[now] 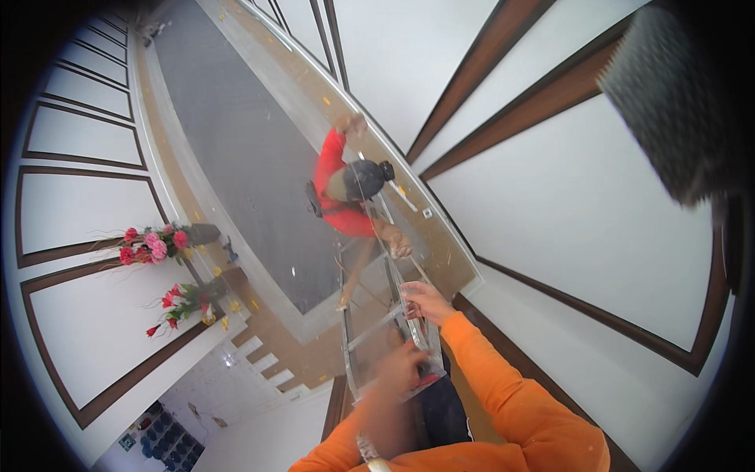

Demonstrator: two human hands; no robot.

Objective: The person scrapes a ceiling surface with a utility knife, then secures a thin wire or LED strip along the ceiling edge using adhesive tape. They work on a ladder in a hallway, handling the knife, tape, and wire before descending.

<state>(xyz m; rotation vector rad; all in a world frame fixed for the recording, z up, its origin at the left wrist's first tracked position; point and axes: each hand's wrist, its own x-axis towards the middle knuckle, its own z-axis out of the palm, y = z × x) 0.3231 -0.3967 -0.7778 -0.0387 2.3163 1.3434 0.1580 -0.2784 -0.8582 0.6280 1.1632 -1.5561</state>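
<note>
My right hand [425,303], in an orange sleeve, curls its fingers at a shiny metal side rail of the ladder [349,344]. Closer to my body, my left hand [399,368] is smeared by motion over the ladder's top; its fingers cannot be read. A person in red [334,189] with a dark cap stands below, beyond the ladder. That person's hand [395,242] is near the same rail, and the other arm reaches toward the wall. At the lower edge a whitish, rough-tipped stick-like thing [371,451] shows in front of my body.
White walls with brown framed panels [574,220] rise at the right. A long grey floor strip [236,141] stretches away. Two bunches of pink and red flowers [157,245] stand at the left. A blurred, grey, rough-textured thing [668,102] fills the upper right. Steps [263,362] lie at lower left.
</note>
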